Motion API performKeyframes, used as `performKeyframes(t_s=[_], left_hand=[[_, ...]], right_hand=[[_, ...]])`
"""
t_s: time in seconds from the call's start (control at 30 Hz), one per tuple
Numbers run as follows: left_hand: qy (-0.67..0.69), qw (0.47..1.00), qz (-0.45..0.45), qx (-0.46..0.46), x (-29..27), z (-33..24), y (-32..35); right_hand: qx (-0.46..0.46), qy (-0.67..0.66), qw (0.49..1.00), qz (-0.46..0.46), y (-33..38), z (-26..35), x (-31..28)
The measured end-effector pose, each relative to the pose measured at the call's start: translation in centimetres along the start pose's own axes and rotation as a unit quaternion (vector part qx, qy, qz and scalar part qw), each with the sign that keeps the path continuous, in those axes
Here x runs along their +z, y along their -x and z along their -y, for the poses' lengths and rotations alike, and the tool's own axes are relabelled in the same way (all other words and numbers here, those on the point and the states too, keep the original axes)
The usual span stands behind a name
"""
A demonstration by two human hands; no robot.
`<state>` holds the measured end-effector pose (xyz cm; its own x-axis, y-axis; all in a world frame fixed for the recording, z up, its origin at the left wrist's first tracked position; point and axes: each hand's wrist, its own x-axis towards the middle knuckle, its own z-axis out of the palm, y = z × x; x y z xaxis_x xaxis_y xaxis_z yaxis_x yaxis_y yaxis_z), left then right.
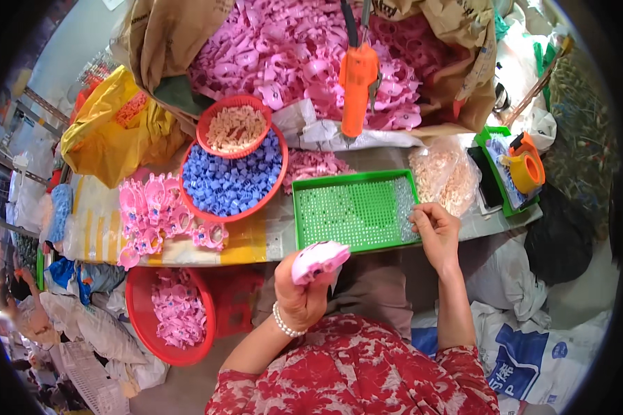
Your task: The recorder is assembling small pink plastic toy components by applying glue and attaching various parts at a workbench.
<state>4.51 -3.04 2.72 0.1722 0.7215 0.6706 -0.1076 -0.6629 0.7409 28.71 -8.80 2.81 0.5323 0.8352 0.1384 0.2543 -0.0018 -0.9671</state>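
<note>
My left hand, with a beaded bracelet at the wrist, is closed around a pink plastic part and holds it up in front of the table's near edge. My right hand hovers at the right end of a shallow green tray, its thumb and fingers pinched together. Whatever sits in that pinch is too small to make out. Beside those fingertips, many tiny greyish pieces lie heaped along the tray's right side. An orange electric screwdriver hangs upright beyond the tray, touched by neither hand.
A big paper sack of pink parts stands behind. Left are a red basket of blue pieces, a smaller basket of beige pieces and assembled pink parts. A red tub sits below. Right are a clear bag and tape dispenser.
</note>
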Motion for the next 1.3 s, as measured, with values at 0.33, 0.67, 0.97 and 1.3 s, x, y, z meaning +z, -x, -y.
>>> performKeyframes(t_s=[0.33, 0.67, 0.97, 1.3], left_hand=[[0.182, 0.952, -0.060, -0.240, -2.1, -0.7, -1.5], [0.170, 0.959, -0.059, -0.221, -3.6, 0.8, -1.8], [0.159, 0.970, -0.083, -0.163, -2.6, 0.7, -1.6], [-0.033, 0.998, -0.038, -0.037, -3.4, 1.4, -1.1]], right_hand=[[-0.252, 0.224, 0.937, 0.090, -8.3, 2.6, 8.7], [-0.169, 0.449, 0.860, 0.174, -13.5, -0.4, 12.8], [-0.143, 0.369, 0.913, 0.102, -12.6, -1.0, 12.5], [-0.160, 0.293, 0.938, 0.090, -10.5, 0.8, 10.1]])
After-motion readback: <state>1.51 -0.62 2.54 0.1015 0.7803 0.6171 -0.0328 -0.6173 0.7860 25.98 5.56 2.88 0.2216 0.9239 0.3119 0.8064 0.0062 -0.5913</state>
